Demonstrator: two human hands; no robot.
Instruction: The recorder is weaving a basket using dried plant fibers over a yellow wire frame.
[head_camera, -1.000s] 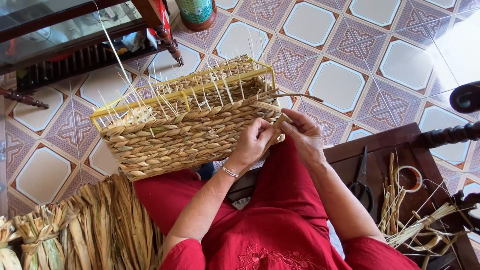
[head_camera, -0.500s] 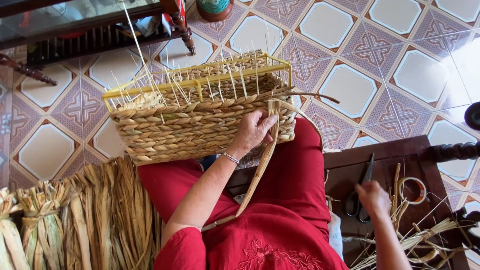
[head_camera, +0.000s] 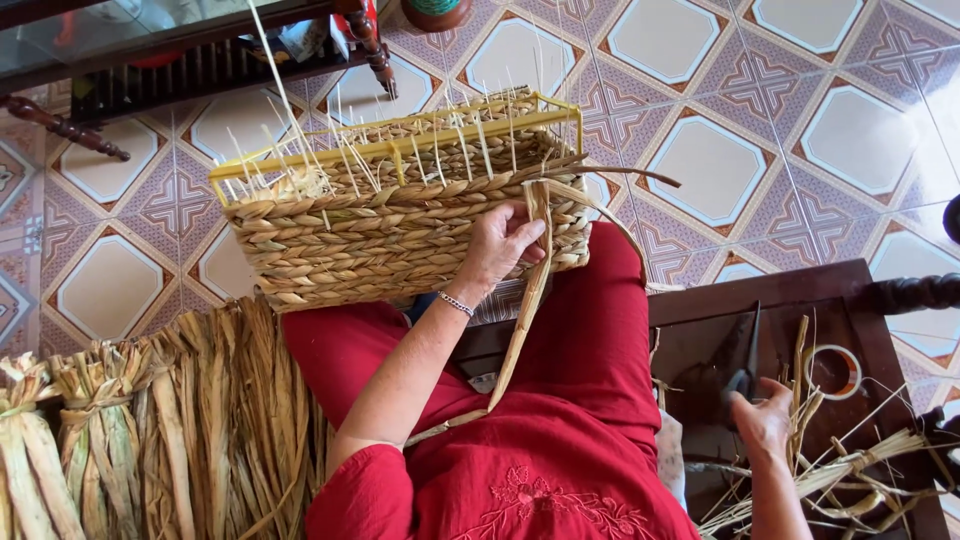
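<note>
Sitting over a patterned tile floor (head_camera: 720, 160), the left hand (head_camera: 500, 250) pinches a flat straw strand (head_camera: 525, 320) against the woven basket (head_camera: 400, 225) on the lap; the right hand (head_camera: 762, 420) closes on scissors (head_camera: 745, 365) on the dark desk (head_camera: 690, 310), beside a tape roll (head_camera: 832, 370).

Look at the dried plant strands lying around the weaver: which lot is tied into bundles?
The bundles of dried leaves at the far lower left, on the floor: each is bound near its top. The strands on the dark wooden table by the right hand lie loose.
</note>
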